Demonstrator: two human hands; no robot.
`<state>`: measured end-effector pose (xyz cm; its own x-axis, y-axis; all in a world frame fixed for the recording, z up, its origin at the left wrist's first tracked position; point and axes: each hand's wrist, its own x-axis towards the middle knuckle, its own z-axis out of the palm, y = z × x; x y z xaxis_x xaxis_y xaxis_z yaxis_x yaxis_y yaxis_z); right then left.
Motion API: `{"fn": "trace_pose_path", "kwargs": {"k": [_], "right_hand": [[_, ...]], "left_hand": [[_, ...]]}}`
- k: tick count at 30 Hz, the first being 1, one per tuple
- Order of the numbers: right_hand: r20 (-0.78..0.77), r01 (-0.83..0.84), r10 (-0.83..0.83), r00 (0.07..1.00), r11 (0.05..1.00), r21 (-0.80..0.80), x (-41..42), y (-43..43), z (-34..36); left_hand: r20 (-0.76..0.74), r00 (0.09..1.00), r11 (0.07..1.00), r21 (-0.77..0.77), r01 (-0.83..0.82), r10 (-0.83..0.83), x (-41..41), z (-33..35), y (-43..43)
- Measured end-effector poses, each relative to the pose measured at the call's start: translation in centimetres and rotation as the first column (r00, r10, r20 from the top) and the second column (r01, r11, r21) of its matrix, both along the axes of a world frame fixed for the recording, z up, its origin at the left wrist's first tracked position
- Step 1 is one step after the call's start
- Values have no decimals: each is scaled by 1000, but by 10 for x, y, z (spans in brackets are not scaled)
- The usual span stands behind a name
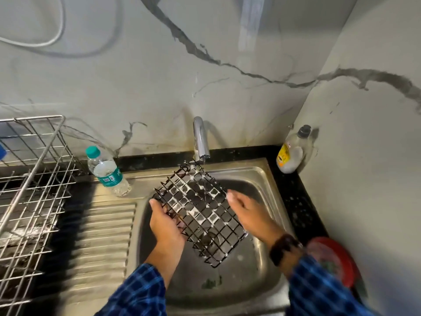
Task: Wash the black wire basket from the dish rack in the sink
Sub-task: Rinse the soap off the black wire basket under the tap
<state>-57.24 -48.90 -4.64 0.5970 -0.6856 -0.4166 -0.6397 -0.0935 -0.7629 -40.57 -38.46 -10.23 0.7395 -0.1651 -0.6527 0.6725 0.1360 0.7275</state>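
From your head camera, you are tilting the black wire basket [197, 213] over the steel sink [264, 179], under a thin stream from the tap [201, 139]. Your left hand [164, 224] is gripping its left edge; your right hand [249, 213] is lying open against its right side. Suds are clinging to the wires, so it is probably slippery and could be sliding from your single grip into the basin.
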Motion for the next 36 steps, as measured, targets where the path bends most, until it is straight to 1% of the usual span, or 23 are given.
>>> {"fn": "trace_pose_path", "kwargs": {"k": [3,5,6,8,11,13,15,16,18,20,21,22,23,24,25,26,29,31,32,34,36], "right_hand": [[-139,-46,37,990,997,-57,49,-17,9],[-175,-95,72,982,987,-133,80,-29,6],[-175,-95,62,983,978,-188,94,-33,-1],[-115,-8,-23,993,964,-267,116,-35,-17],[58,218,-210,976,936,-275,125,-28,-44],[177,347,-302,937,871,-349,121,-21,-59],[235,409,-338,911,811,-418,121,-12,-69],[242,393,-314,918,800,-454,123,-6,-69],[224,296,-201,954,764,-573,126,3,-65],[160,153,-63,985,744,-650,125,5,-67],[103,47,33,994,729,-682,122,1,-69],[34,-75,145,989,682,-728,117,-5,-72],[-34,-179,242,970,610,-772,111,-13,-78],[-83,-240,296,952,548,-801,103,-21,-84],[-99,-250,299,949,523,-815,97,-29,-89],[-83,-215,261,962,533,-818,91,-35,-93],[10,-20,45,999,627,-779,89,-37,-92],[28,69,-73,997,665,-744,100,-21,-83],[31,75,-78,996,671,-738,106,-12,-80],[4,-17,31,999,641,-768,106,1,-82],[-82,-157,159,984,546,-823,91,-5,-93]], "left_hand": [[63,996,998,9,-56,55,13,6,-13],[101,993,997,-34,-65,68,23,7,-19],[145,987,997,-48,-59,66,27,6,-22],[288,958,998,-61,12,6,30,7,-27],[493,865,990,-48,133,-92,34,8,-36],[598,784,975,-19,222,-167,36,6,-41],[665,715,957,-5,291,-215,32,5,-47],[691,684,949,9,315,-234,27,4,-49],[723,630,934,60,352,-284,17,1,-52],[693,650,922,54,384,-311,14,-3,-53],[669,668,914,45,403,-327,14,-5,-52],[639,683,900,31,436,-353,16,-7,-51],[611,689,878,20,478,-390,17,-9,-50],[597,680,853,16,521,-426,19,-10,-49],[595,663,834,23,551,-454,19,-10,-49],[597,640,818,46,574,-483,20,-12,-49],[618,603,803,80,590,-505,21,-15,-56],[615,616,814,75,576,-492,19,-12,-61],[605,636,825,61,562,-479,19,-8,-64],[585,681,851,28,525,-440,22,-2,-71],[602,686,863,10,506,-409,30,0,-74]]}}
